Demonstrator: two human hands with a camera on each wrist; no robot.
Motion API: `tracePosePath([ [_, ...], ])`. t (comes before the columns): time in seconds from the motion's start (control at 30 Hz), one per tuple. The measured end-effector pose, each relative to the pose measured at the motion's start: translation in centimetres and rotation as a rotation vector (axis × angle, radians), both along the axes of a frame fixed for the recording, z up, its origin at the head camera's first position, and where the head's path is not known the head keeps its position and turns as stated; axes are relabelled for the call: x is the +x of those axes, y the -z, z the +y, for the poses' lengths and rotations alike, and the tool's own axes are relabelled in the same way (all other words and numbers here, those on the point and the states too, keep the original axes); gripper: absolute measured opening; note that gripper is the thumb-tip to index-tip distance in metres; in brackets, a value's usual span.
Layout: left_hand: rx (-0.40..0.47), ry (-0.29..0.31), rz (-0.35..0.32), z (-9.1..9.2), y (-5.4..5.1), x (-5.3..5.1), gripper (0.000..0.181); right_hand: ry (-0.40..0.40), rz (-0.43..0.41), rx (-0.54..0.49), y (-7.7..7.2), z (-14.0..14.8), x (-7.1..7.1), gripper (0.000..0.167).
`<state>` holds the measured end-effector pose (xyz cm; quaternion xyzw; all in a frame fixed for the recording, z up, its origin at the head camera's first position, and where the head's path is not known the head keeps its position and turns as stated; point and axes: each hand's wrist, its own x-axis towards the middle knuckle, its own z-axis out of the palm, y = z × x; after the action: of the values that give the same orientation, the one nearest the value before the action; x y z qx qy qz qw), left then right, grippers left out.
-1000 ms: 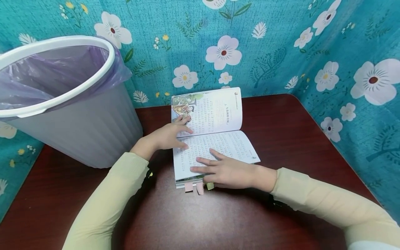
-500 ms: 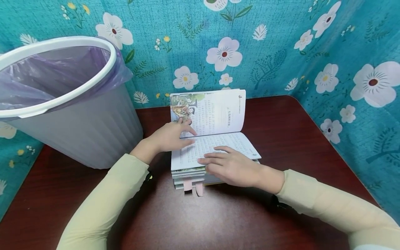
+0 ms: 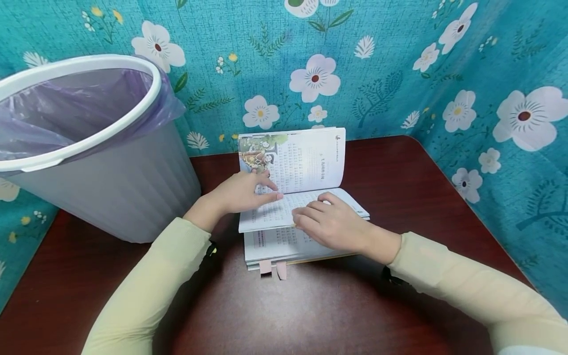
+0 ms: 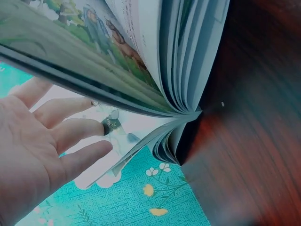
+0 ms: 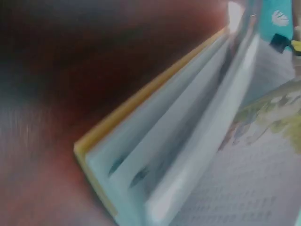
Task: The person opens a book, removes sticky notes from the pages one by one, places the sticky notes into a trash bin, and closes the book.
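Note:
An open book lies on the dark table, its upper page printed with text and a coloured picture. Spread over the inner left part of the book is my left hand, fingers on the upper page and thumb near the fold. The left wrist view shows those fingers loosely extended against a page, under a raised batch of pages. With curled fingers my right hand holds the front edge of the lifted lower pages. Beneath them another printed page shows. The right wrist view is blurred, with page edges but no hand.
A grey waste bin with a purple liner stands left of the book, close to the left forearm. Pink paper tabs stick out at the book's front edge. Flowered blue cloth hangs behind and at the right of the table.
The right hand has gone from lying spread on the lower page to curling at its edge. The lower pages have risen, uncovering a page beneath. The left hand has barely moved.

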<state>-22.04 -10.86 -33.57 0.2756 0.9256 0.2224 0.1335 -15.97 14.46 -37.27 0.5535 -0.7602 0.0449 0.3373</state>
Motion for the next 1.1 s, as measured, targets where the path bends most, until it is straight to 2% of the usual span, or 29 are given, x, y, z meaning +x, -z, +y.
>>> tracePosePath([
  [0.13, 0.019, -0.006, -0.013, -0.2, -0.3, -0.1, 0.048, 0.047, 0.055, 0.022, -0.6, 0.0, -1.0, 0.034],
  [0.23, 0.058, 0.000, -0.025, -0.5, -0.3, 0.0, 0.050, 0.092, 0.061, 0.038, -1.5, 0.0, -1.5, 0.020],
  [0.27, 0.084, 0.001, -0.036, -0.7, -0.3, 0.0, 0.052, 0.106, 0.063, 0.039, -1.7, -0.1, -1.7, 0.019],
  [0.4, 0.251, 0.016, -0.081, -1.9, -0.3, 0.2, 0.049, 0.139, 0.043, 0.014, -2.5, -0.3, -2.5, 0.033],
  [0.5, 0.378, 0.029, -0.080, -3.0, -0.4, 0.3, 0.045, 0.146, 0.052, -0.009, -2.9, -0.6, -3.3, 0.021],
  [0.57, 0.432, 0.031, -0.068, -3.7, -0.4, 0.2, 0.040, 0.147, 0.067, -0.032, -3.1, -0.7, -3.9, 0.027],
  [0.6, 0.449, 0.025, -0.064, -3.9, -0.5, 0.2, 0.036, 0.147, 0.069, -0.041, -3.2, -0.7, -4.3, 0.033],
  [0.73, 0.479, -0.009, -0.069, -4.3, -0.7, 0.1, 0.026, 0.144, 0.038, -0.068, -3.3, -0.5, -5.8, 0.021],
  [0.9, 0.476, -0.056, -0.085, -4.0, -0.7, 0.1, 0.024, 0.125, 0.008, -0.084, -3.0, -0.3, -6.6, 0.022],
  [0.97, 0.473, -0.094, -0.124, -3.8, -0.8, 0.0, 0.025, 0.109, 0.015, -0.092, -2.9, -0.3, -6.7, 0.027],
  [1.1, 0.479, -0.192, -0.259, -3.2, -1.3, -0.1, 0.031, 0.080, 0.042, -0.089, -2.7, -0.1, -6.6, 0.029],
])
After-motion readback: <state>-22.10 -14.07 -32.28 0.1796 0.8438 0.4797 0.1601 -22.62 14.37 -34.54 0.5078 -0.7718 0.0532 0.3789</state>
